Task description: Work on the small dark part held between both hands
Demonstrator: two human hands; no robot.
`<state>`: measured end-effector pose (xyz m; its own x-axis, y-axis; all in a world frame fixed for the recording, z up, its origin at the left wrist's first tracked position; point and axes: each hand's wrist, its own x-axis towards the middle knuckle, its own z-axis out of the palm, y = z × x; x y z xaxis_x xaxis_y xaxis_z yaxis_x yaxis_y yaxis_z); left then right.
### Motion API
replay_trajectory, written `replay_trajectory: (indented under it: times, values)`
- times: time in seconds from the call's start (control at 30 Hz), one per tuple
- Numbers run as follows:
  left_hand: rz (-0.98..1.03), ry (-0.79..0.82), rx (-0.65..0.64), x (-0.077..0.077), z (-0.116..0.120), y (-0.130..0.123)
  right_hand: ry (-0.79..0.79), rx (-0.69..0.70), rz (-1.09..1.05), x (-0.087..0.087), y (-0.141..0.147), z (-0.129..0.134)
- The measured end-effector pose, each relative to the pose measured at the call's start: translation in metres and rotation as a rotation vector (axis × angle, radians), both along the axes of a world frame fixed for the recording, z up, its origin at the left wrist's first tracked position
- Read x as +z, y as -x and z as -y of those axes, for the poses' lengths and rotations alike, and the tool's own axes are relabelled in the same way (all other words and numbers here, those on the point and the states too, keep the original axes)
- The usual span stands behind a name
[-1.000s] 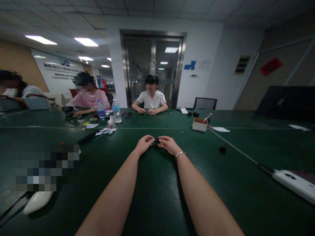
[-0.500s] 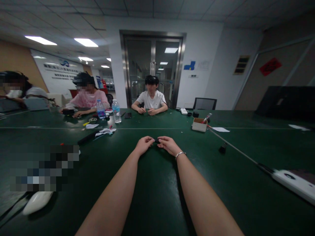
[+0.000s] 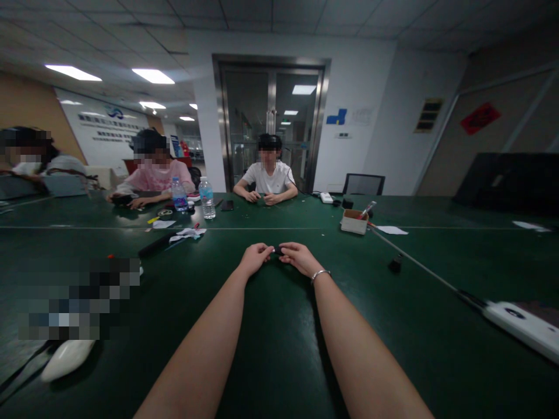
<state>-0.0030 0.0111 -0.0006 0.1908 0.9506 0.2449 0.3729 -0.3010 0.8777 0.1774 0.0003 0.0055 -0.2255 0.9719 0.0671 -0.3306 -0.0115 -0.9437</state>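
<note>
Both of my arms stretch forward over the green table. A small black object is between my hands; its kind is too small to make out. My right hand pinches it from the right, fingers closed, with a silvery bracelet on that wrist. My left hand is closed in a pinch at its left end, where a tiny pale spot shows by the fingertips. The fingers cover much of the object. To the right, a black clip-like thing stands on the table.
Ahead are a small box with pens and a water bottle. On the right a white power strip trails a cable. On the left lie a white rounded device and crumpled paper. A person sits opposite; others sit left.
My hands stay nearly in place, with only a slight shift of the left fingers. A tiny pale spot now shows at the left fingertips. The person opposite has moved their hands slightly.
</note>
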Motion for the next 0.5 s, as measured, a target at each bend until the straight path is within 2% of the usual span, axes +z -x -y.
replay_trajectory:
  times: [0.5]
  values:
    - [-0.064, -0.029, 0.007, -0.0015, -0.001, 0.001, 0.001, 0.008, -0.004, 0.0001, -0.0002, 0.0002]
